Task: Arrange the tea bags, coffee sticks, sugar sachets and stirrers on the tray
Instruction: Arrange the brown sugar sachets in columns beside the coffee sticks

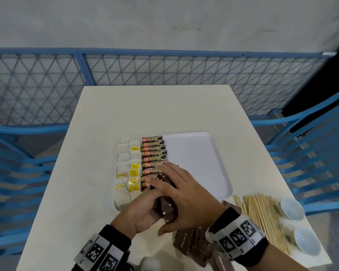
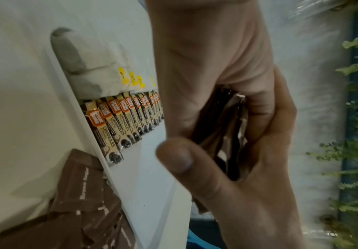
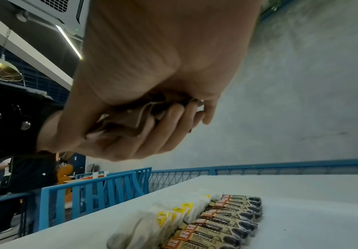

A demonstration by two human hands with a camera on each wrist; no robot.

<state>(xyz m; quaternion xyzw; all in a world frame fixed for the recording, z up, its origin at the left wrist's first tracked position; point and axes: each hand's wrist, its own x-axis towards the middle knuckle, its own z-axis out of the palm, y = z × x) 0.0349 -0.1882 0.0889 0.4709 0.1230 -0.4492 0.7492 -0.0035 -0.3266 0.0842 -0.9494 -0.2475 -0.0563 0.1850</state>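
A white tray point(image 1: 194, 163) lies on the table. Tea bags point(image 1: 128, 167) fill two columns at its left, and a column of coffee sticks point(image 1: 153, 151) lies beside them. Both hands hold a bundle of brown sugar sachets point(image 1: 167, 211) over the tray's near left part. My left hand point(image 1: 143, 210) grips the bundle from the left and below, its fingers curled round the sachets point(image 2: 218, 121). My right hand point(image 1: 184, 192) covers the bundle from above, its fingers bent over the far end of the sachets point(image 3: 129, 121). The bundle is mostly hidden by the hands.
More brown sachets point(image 1: 192, 245) lie loose at the table's near edge. A heap of wooden stirrers point(image 1: 262, 216) and two small white bowls point(image 1: 291, 208) sit at the right. Blue chairs point(image 1: 311, 143) flank the table. The tray's right half is bare.
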